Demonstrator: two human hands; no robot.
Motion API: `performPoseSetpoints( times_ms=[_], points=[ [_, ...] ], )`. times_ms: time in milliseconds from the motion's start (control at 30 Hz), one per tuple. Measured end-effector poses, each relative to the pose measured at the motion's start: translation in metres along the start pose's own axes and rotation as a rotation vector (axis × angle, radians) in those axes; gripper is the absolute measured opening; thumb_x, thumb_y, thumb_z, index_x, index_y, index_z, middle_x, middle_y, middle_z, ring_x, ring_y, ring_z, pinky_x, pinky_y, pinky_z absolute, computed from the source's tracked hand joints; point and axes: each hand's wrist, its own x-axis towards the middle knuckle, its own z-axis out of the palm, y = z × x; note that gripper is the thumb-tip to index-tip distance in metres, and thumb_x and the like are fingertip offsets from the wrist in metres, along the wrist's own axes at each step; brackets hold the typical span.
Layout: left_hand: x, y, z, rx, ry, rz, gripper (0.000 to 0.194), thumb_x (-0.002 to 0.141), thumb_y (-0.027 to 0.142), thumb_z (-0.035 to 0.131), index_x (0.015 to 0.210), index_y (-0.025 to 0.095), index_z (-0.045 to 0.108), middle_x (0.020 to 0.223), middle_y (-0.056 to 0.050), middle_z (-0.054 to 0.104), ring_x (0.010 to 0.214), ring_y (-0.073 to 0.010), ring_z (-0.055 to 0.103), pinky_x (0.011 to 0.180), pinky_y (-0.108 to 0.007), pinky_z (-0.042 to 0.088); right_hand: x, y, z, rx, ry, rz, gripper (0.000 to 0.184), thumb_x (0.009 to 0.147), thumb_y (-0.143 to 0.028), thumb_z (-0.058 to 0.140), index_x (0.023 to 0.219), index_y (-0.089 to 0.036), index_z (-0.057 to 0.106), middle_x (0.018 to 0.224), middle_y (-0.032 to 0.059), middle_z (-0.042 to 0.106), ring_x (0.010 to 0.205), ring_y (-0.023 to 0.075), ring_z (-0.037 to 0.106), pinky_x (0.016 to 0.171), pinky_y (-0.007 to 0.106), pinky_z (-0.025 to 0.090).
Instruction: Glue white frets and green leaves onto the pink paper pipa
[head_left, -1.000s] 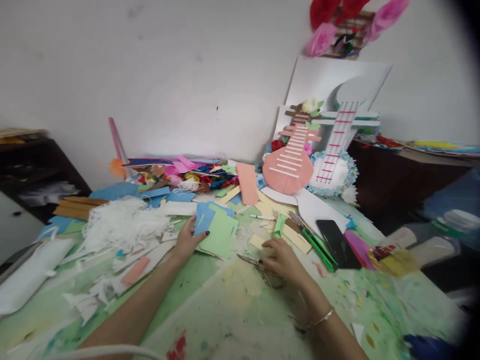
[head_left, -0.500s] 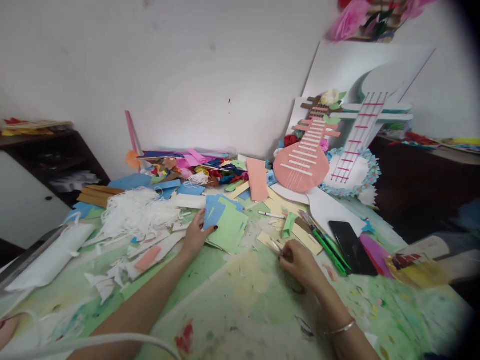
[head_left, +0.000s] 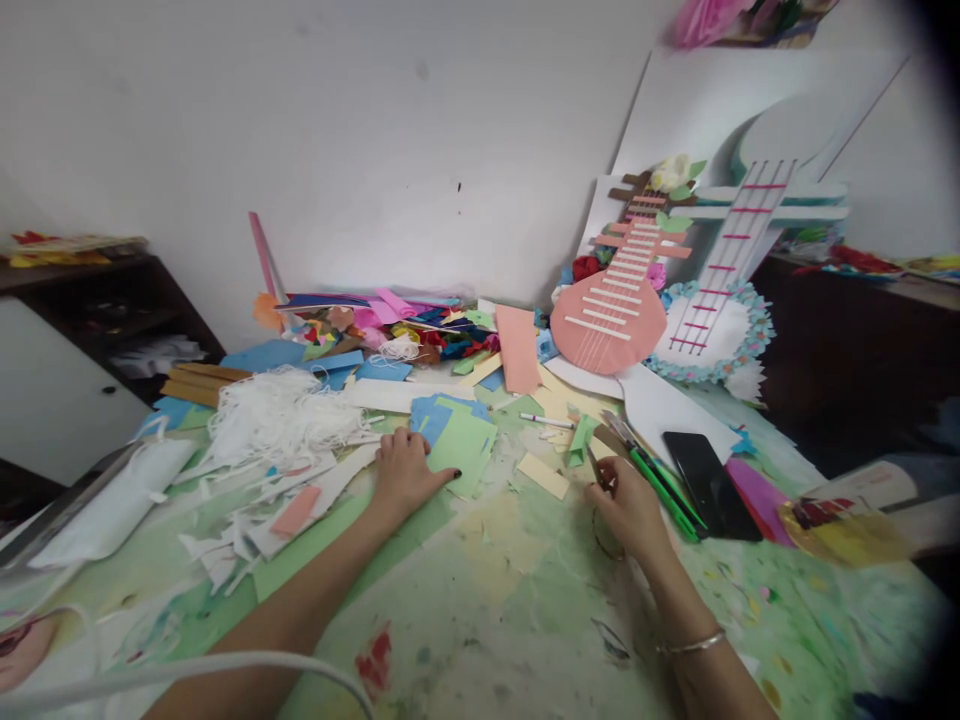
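Note:
My left hand [head_left: 409, 472] lies over the left side of a loose stack of paper, its thumb stretched out across the green sheet [head_left: 461, 440]. Blue sheets [head_left: 431, 410] stick out behind the green one. My right hand [head_left: 630, 505] is closed on a pair of scissors [head_left: 594, 466], with one dark handle loop hanging below the fingers. A pale yellow paper rectangle [head_left: 543, 476] lies flat between the two hands. Just beyond the scissors stands a small folded green paper piece [head_left: 580, 442].
To the right lie a green cutter [head_left: 664, 495] and a black phone [head_left: 711, 486]. A heap of white string [head_left: 277, 420] and paper scraps sits at left. Paper instruments, one pink [head_left: 611, 320], lean at the back right. A white cable [head_left: 225, 662] crosses the near left.
My left hand has slid toward me on the paper stack, thumb now over the green sheet. My right hand with the scissors has shifted right, away from the yellow rectangle. The view has tilted slightly.

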Motion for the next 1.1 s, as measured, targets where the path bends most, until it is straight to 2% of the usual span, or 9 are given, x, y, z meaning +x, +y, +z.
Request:
performPoseSetpoints(
  times_ms=[133,300,467,533,633,700,767,933,1100],
  points=[
    [0.003,0.0,-0.002,-0.052,-0.111,-0.026,0.04,0.061,0.053,0.067,0.079,0.018,0.056,0.093,-0.01,0.058,0.096,-0.0312,0.046,0.078,-0.038,0.035,0.002,0.005,-0.006,0.011,0.005,-0.006,0.016,0.07,-0.029,0.049,0.079,-0.018,0.054,0.068,0.0021,0.055,0.063,0.0175,0.05,0.058,0.027,0.034],
    [-0.001,0.003,-0.005,-0.039,-0.076,-0.014,0.044,0.065,0.048,0.065,0.096,0.018,0.055,0.08,-0.008,0.062,0.097,-0.0335,0.046,0.077,-0.041,0.033,0.003,0.009,-0.007,0.083,0.033,0.019,0.017,0.069,-0.029,0.051,0.08,-0.017,0.058,0.067,0.0016,0.054,0.061,0.0171,0.05,0.058,0.027,0.034],
    [0.001,-0.001,0.0,-0.044,-0.175,-0.008,0.026,0.071,0.044,0.06,0.076,0.019,0.059,0.088,-0.009,0.062,0.095,-0.0322,0.05,0.075,-0.038,0.035,0.001,-0.001,-0.004,0.2,0.118,-0.065,0.025,0.079,-0.026,0.043,0.099,-0.016,0.055,0.084,0.0056,0.058,0.075,0.0178,0.054,0.069,0.029,0.042],
    [0.001,-0.001,0.002,-0.045,-0.153,0.001,0.026,0.071,0.044,0.059,0.081,0.019,0.059,0.094,-0.009,0.06,0.095,-0.0311,0.05,0.074,-0.037,0.036,-0.001,-0.006,-0.004,0.327,0.238,-0.106,0.025,0.083,-0.027,0.041,0.103,-0.016,0.052,0.093,0.0088,0.058,0.085,0.0193,0.055,0.078,0.032,0.043],
    [-0.003,0.002,0.002,0.007,-0.031,-0.006,0.047,0.07,0.053,0.057,0.1,0.017,0.055,0.102,-0.012,0.058,0.098,-0.0329,0.049,0.076,-0.04,0.036,-0.003,-0.009,0.0,0.477,0.316,-0.114,0.02,0.087,-0.028,0.04,0.097,-0.017,0.053,0.095,0.0094,0.059,0.091,0.021,0.055,0.084,0.036,0.042],
    [-0.005,0.006,0.002,0.031,-0.002,-0.001,0.056,0.068,0.06,0.057,0.103,0.016,0.053,0.104,-0.013,0.058,0.099,-0.0341,0.048,0.077,-0.042,0.035,-0.003,-0.009,0.006,0.484,0.26,-0.102,0.019,0.087,-0.028,0.04,0.095,-0.018,0.054,0.092,0.0082,0.059,0.088,0.0205,0.056,0.081,0.035,0.043],
    [-0.006,0.01,0.001,0.012,-0.033,-0.003,0.057,0.064,0.06,0.061,0.1,0.017,0.053,0.102,-0.012,0.059,0.1,-0.0337,0.048,0.078,-0.041,0.035,-0.004,-0.011,0.013,0.485,0.197,-0.104,0.019,0.086,-0.028,0.042,0.097,-0.018,0.054,0.092,0.0073,0.059,0.083,0.0193,0.056,0.076,0.033,0.045],
    [-0.005,0.013,0.002,-0.087,-0.145,-0.043,0.043,0.063,0.05,0.066,0.089,0.017,0.055,0.089,-0.008,0.061,0.095,-0.0298,0.051,0.077,-0.038,0.036,-0.006,-0.014,0.023,0.474,0.107,-0.065,0.019,0.084,-0.026,0.043,0.099,-0.019,0.051,0.09,0.0056,0.06,0.077,0.0176,0.056,0.07,0.03,0.045],
    [-0.009,0.014,0.004,0.009,-0.006,-0.022,0.06,0.067,0.06,0.058,0.105,0.014,0.051,0.107,-0.015,0.054,0.103,-0.0321,0.046,0.082,-0.04,0.035,0.0,-0.004,0.026,0.554,0.012,0.005,0.023,0.078,-0.032,0.052,0.094,-0.017,0.059,0.085,0.0061,0.063,0.072,0.0185,0.057,0.064,0.03,0.045]
  ],
)
